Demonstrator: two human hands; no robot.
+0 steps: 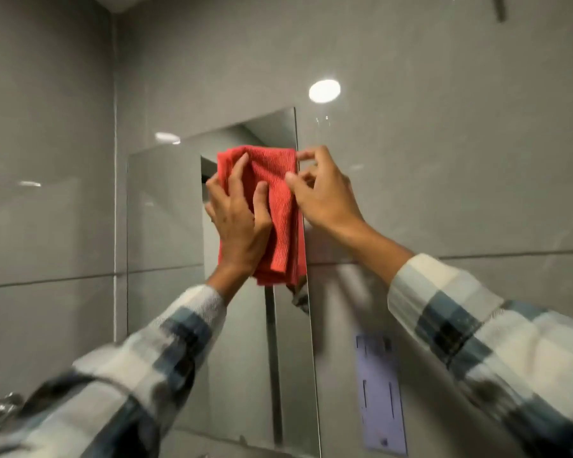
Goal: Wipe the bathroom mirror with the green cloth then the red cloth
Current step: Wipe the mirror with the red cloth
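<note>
A bathroom, probably: grey wall tiles [444, 127] around a frameless mirror [166, 209].

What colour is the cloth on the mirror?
Red, a coral shade. The cloth shows clearly in the head view.

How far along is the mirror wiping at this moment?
The green cloth is out of sight, so its pass seems finished. The left hand presses the folded red ribbed cloth on the wall mirror; the right hand pinches its top edge. Lower glass remains.

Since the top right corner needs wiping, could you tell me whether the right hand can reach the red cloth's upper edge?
Probably yes: the right hand already touches the red cloth near that edge, nothing between.
</note>
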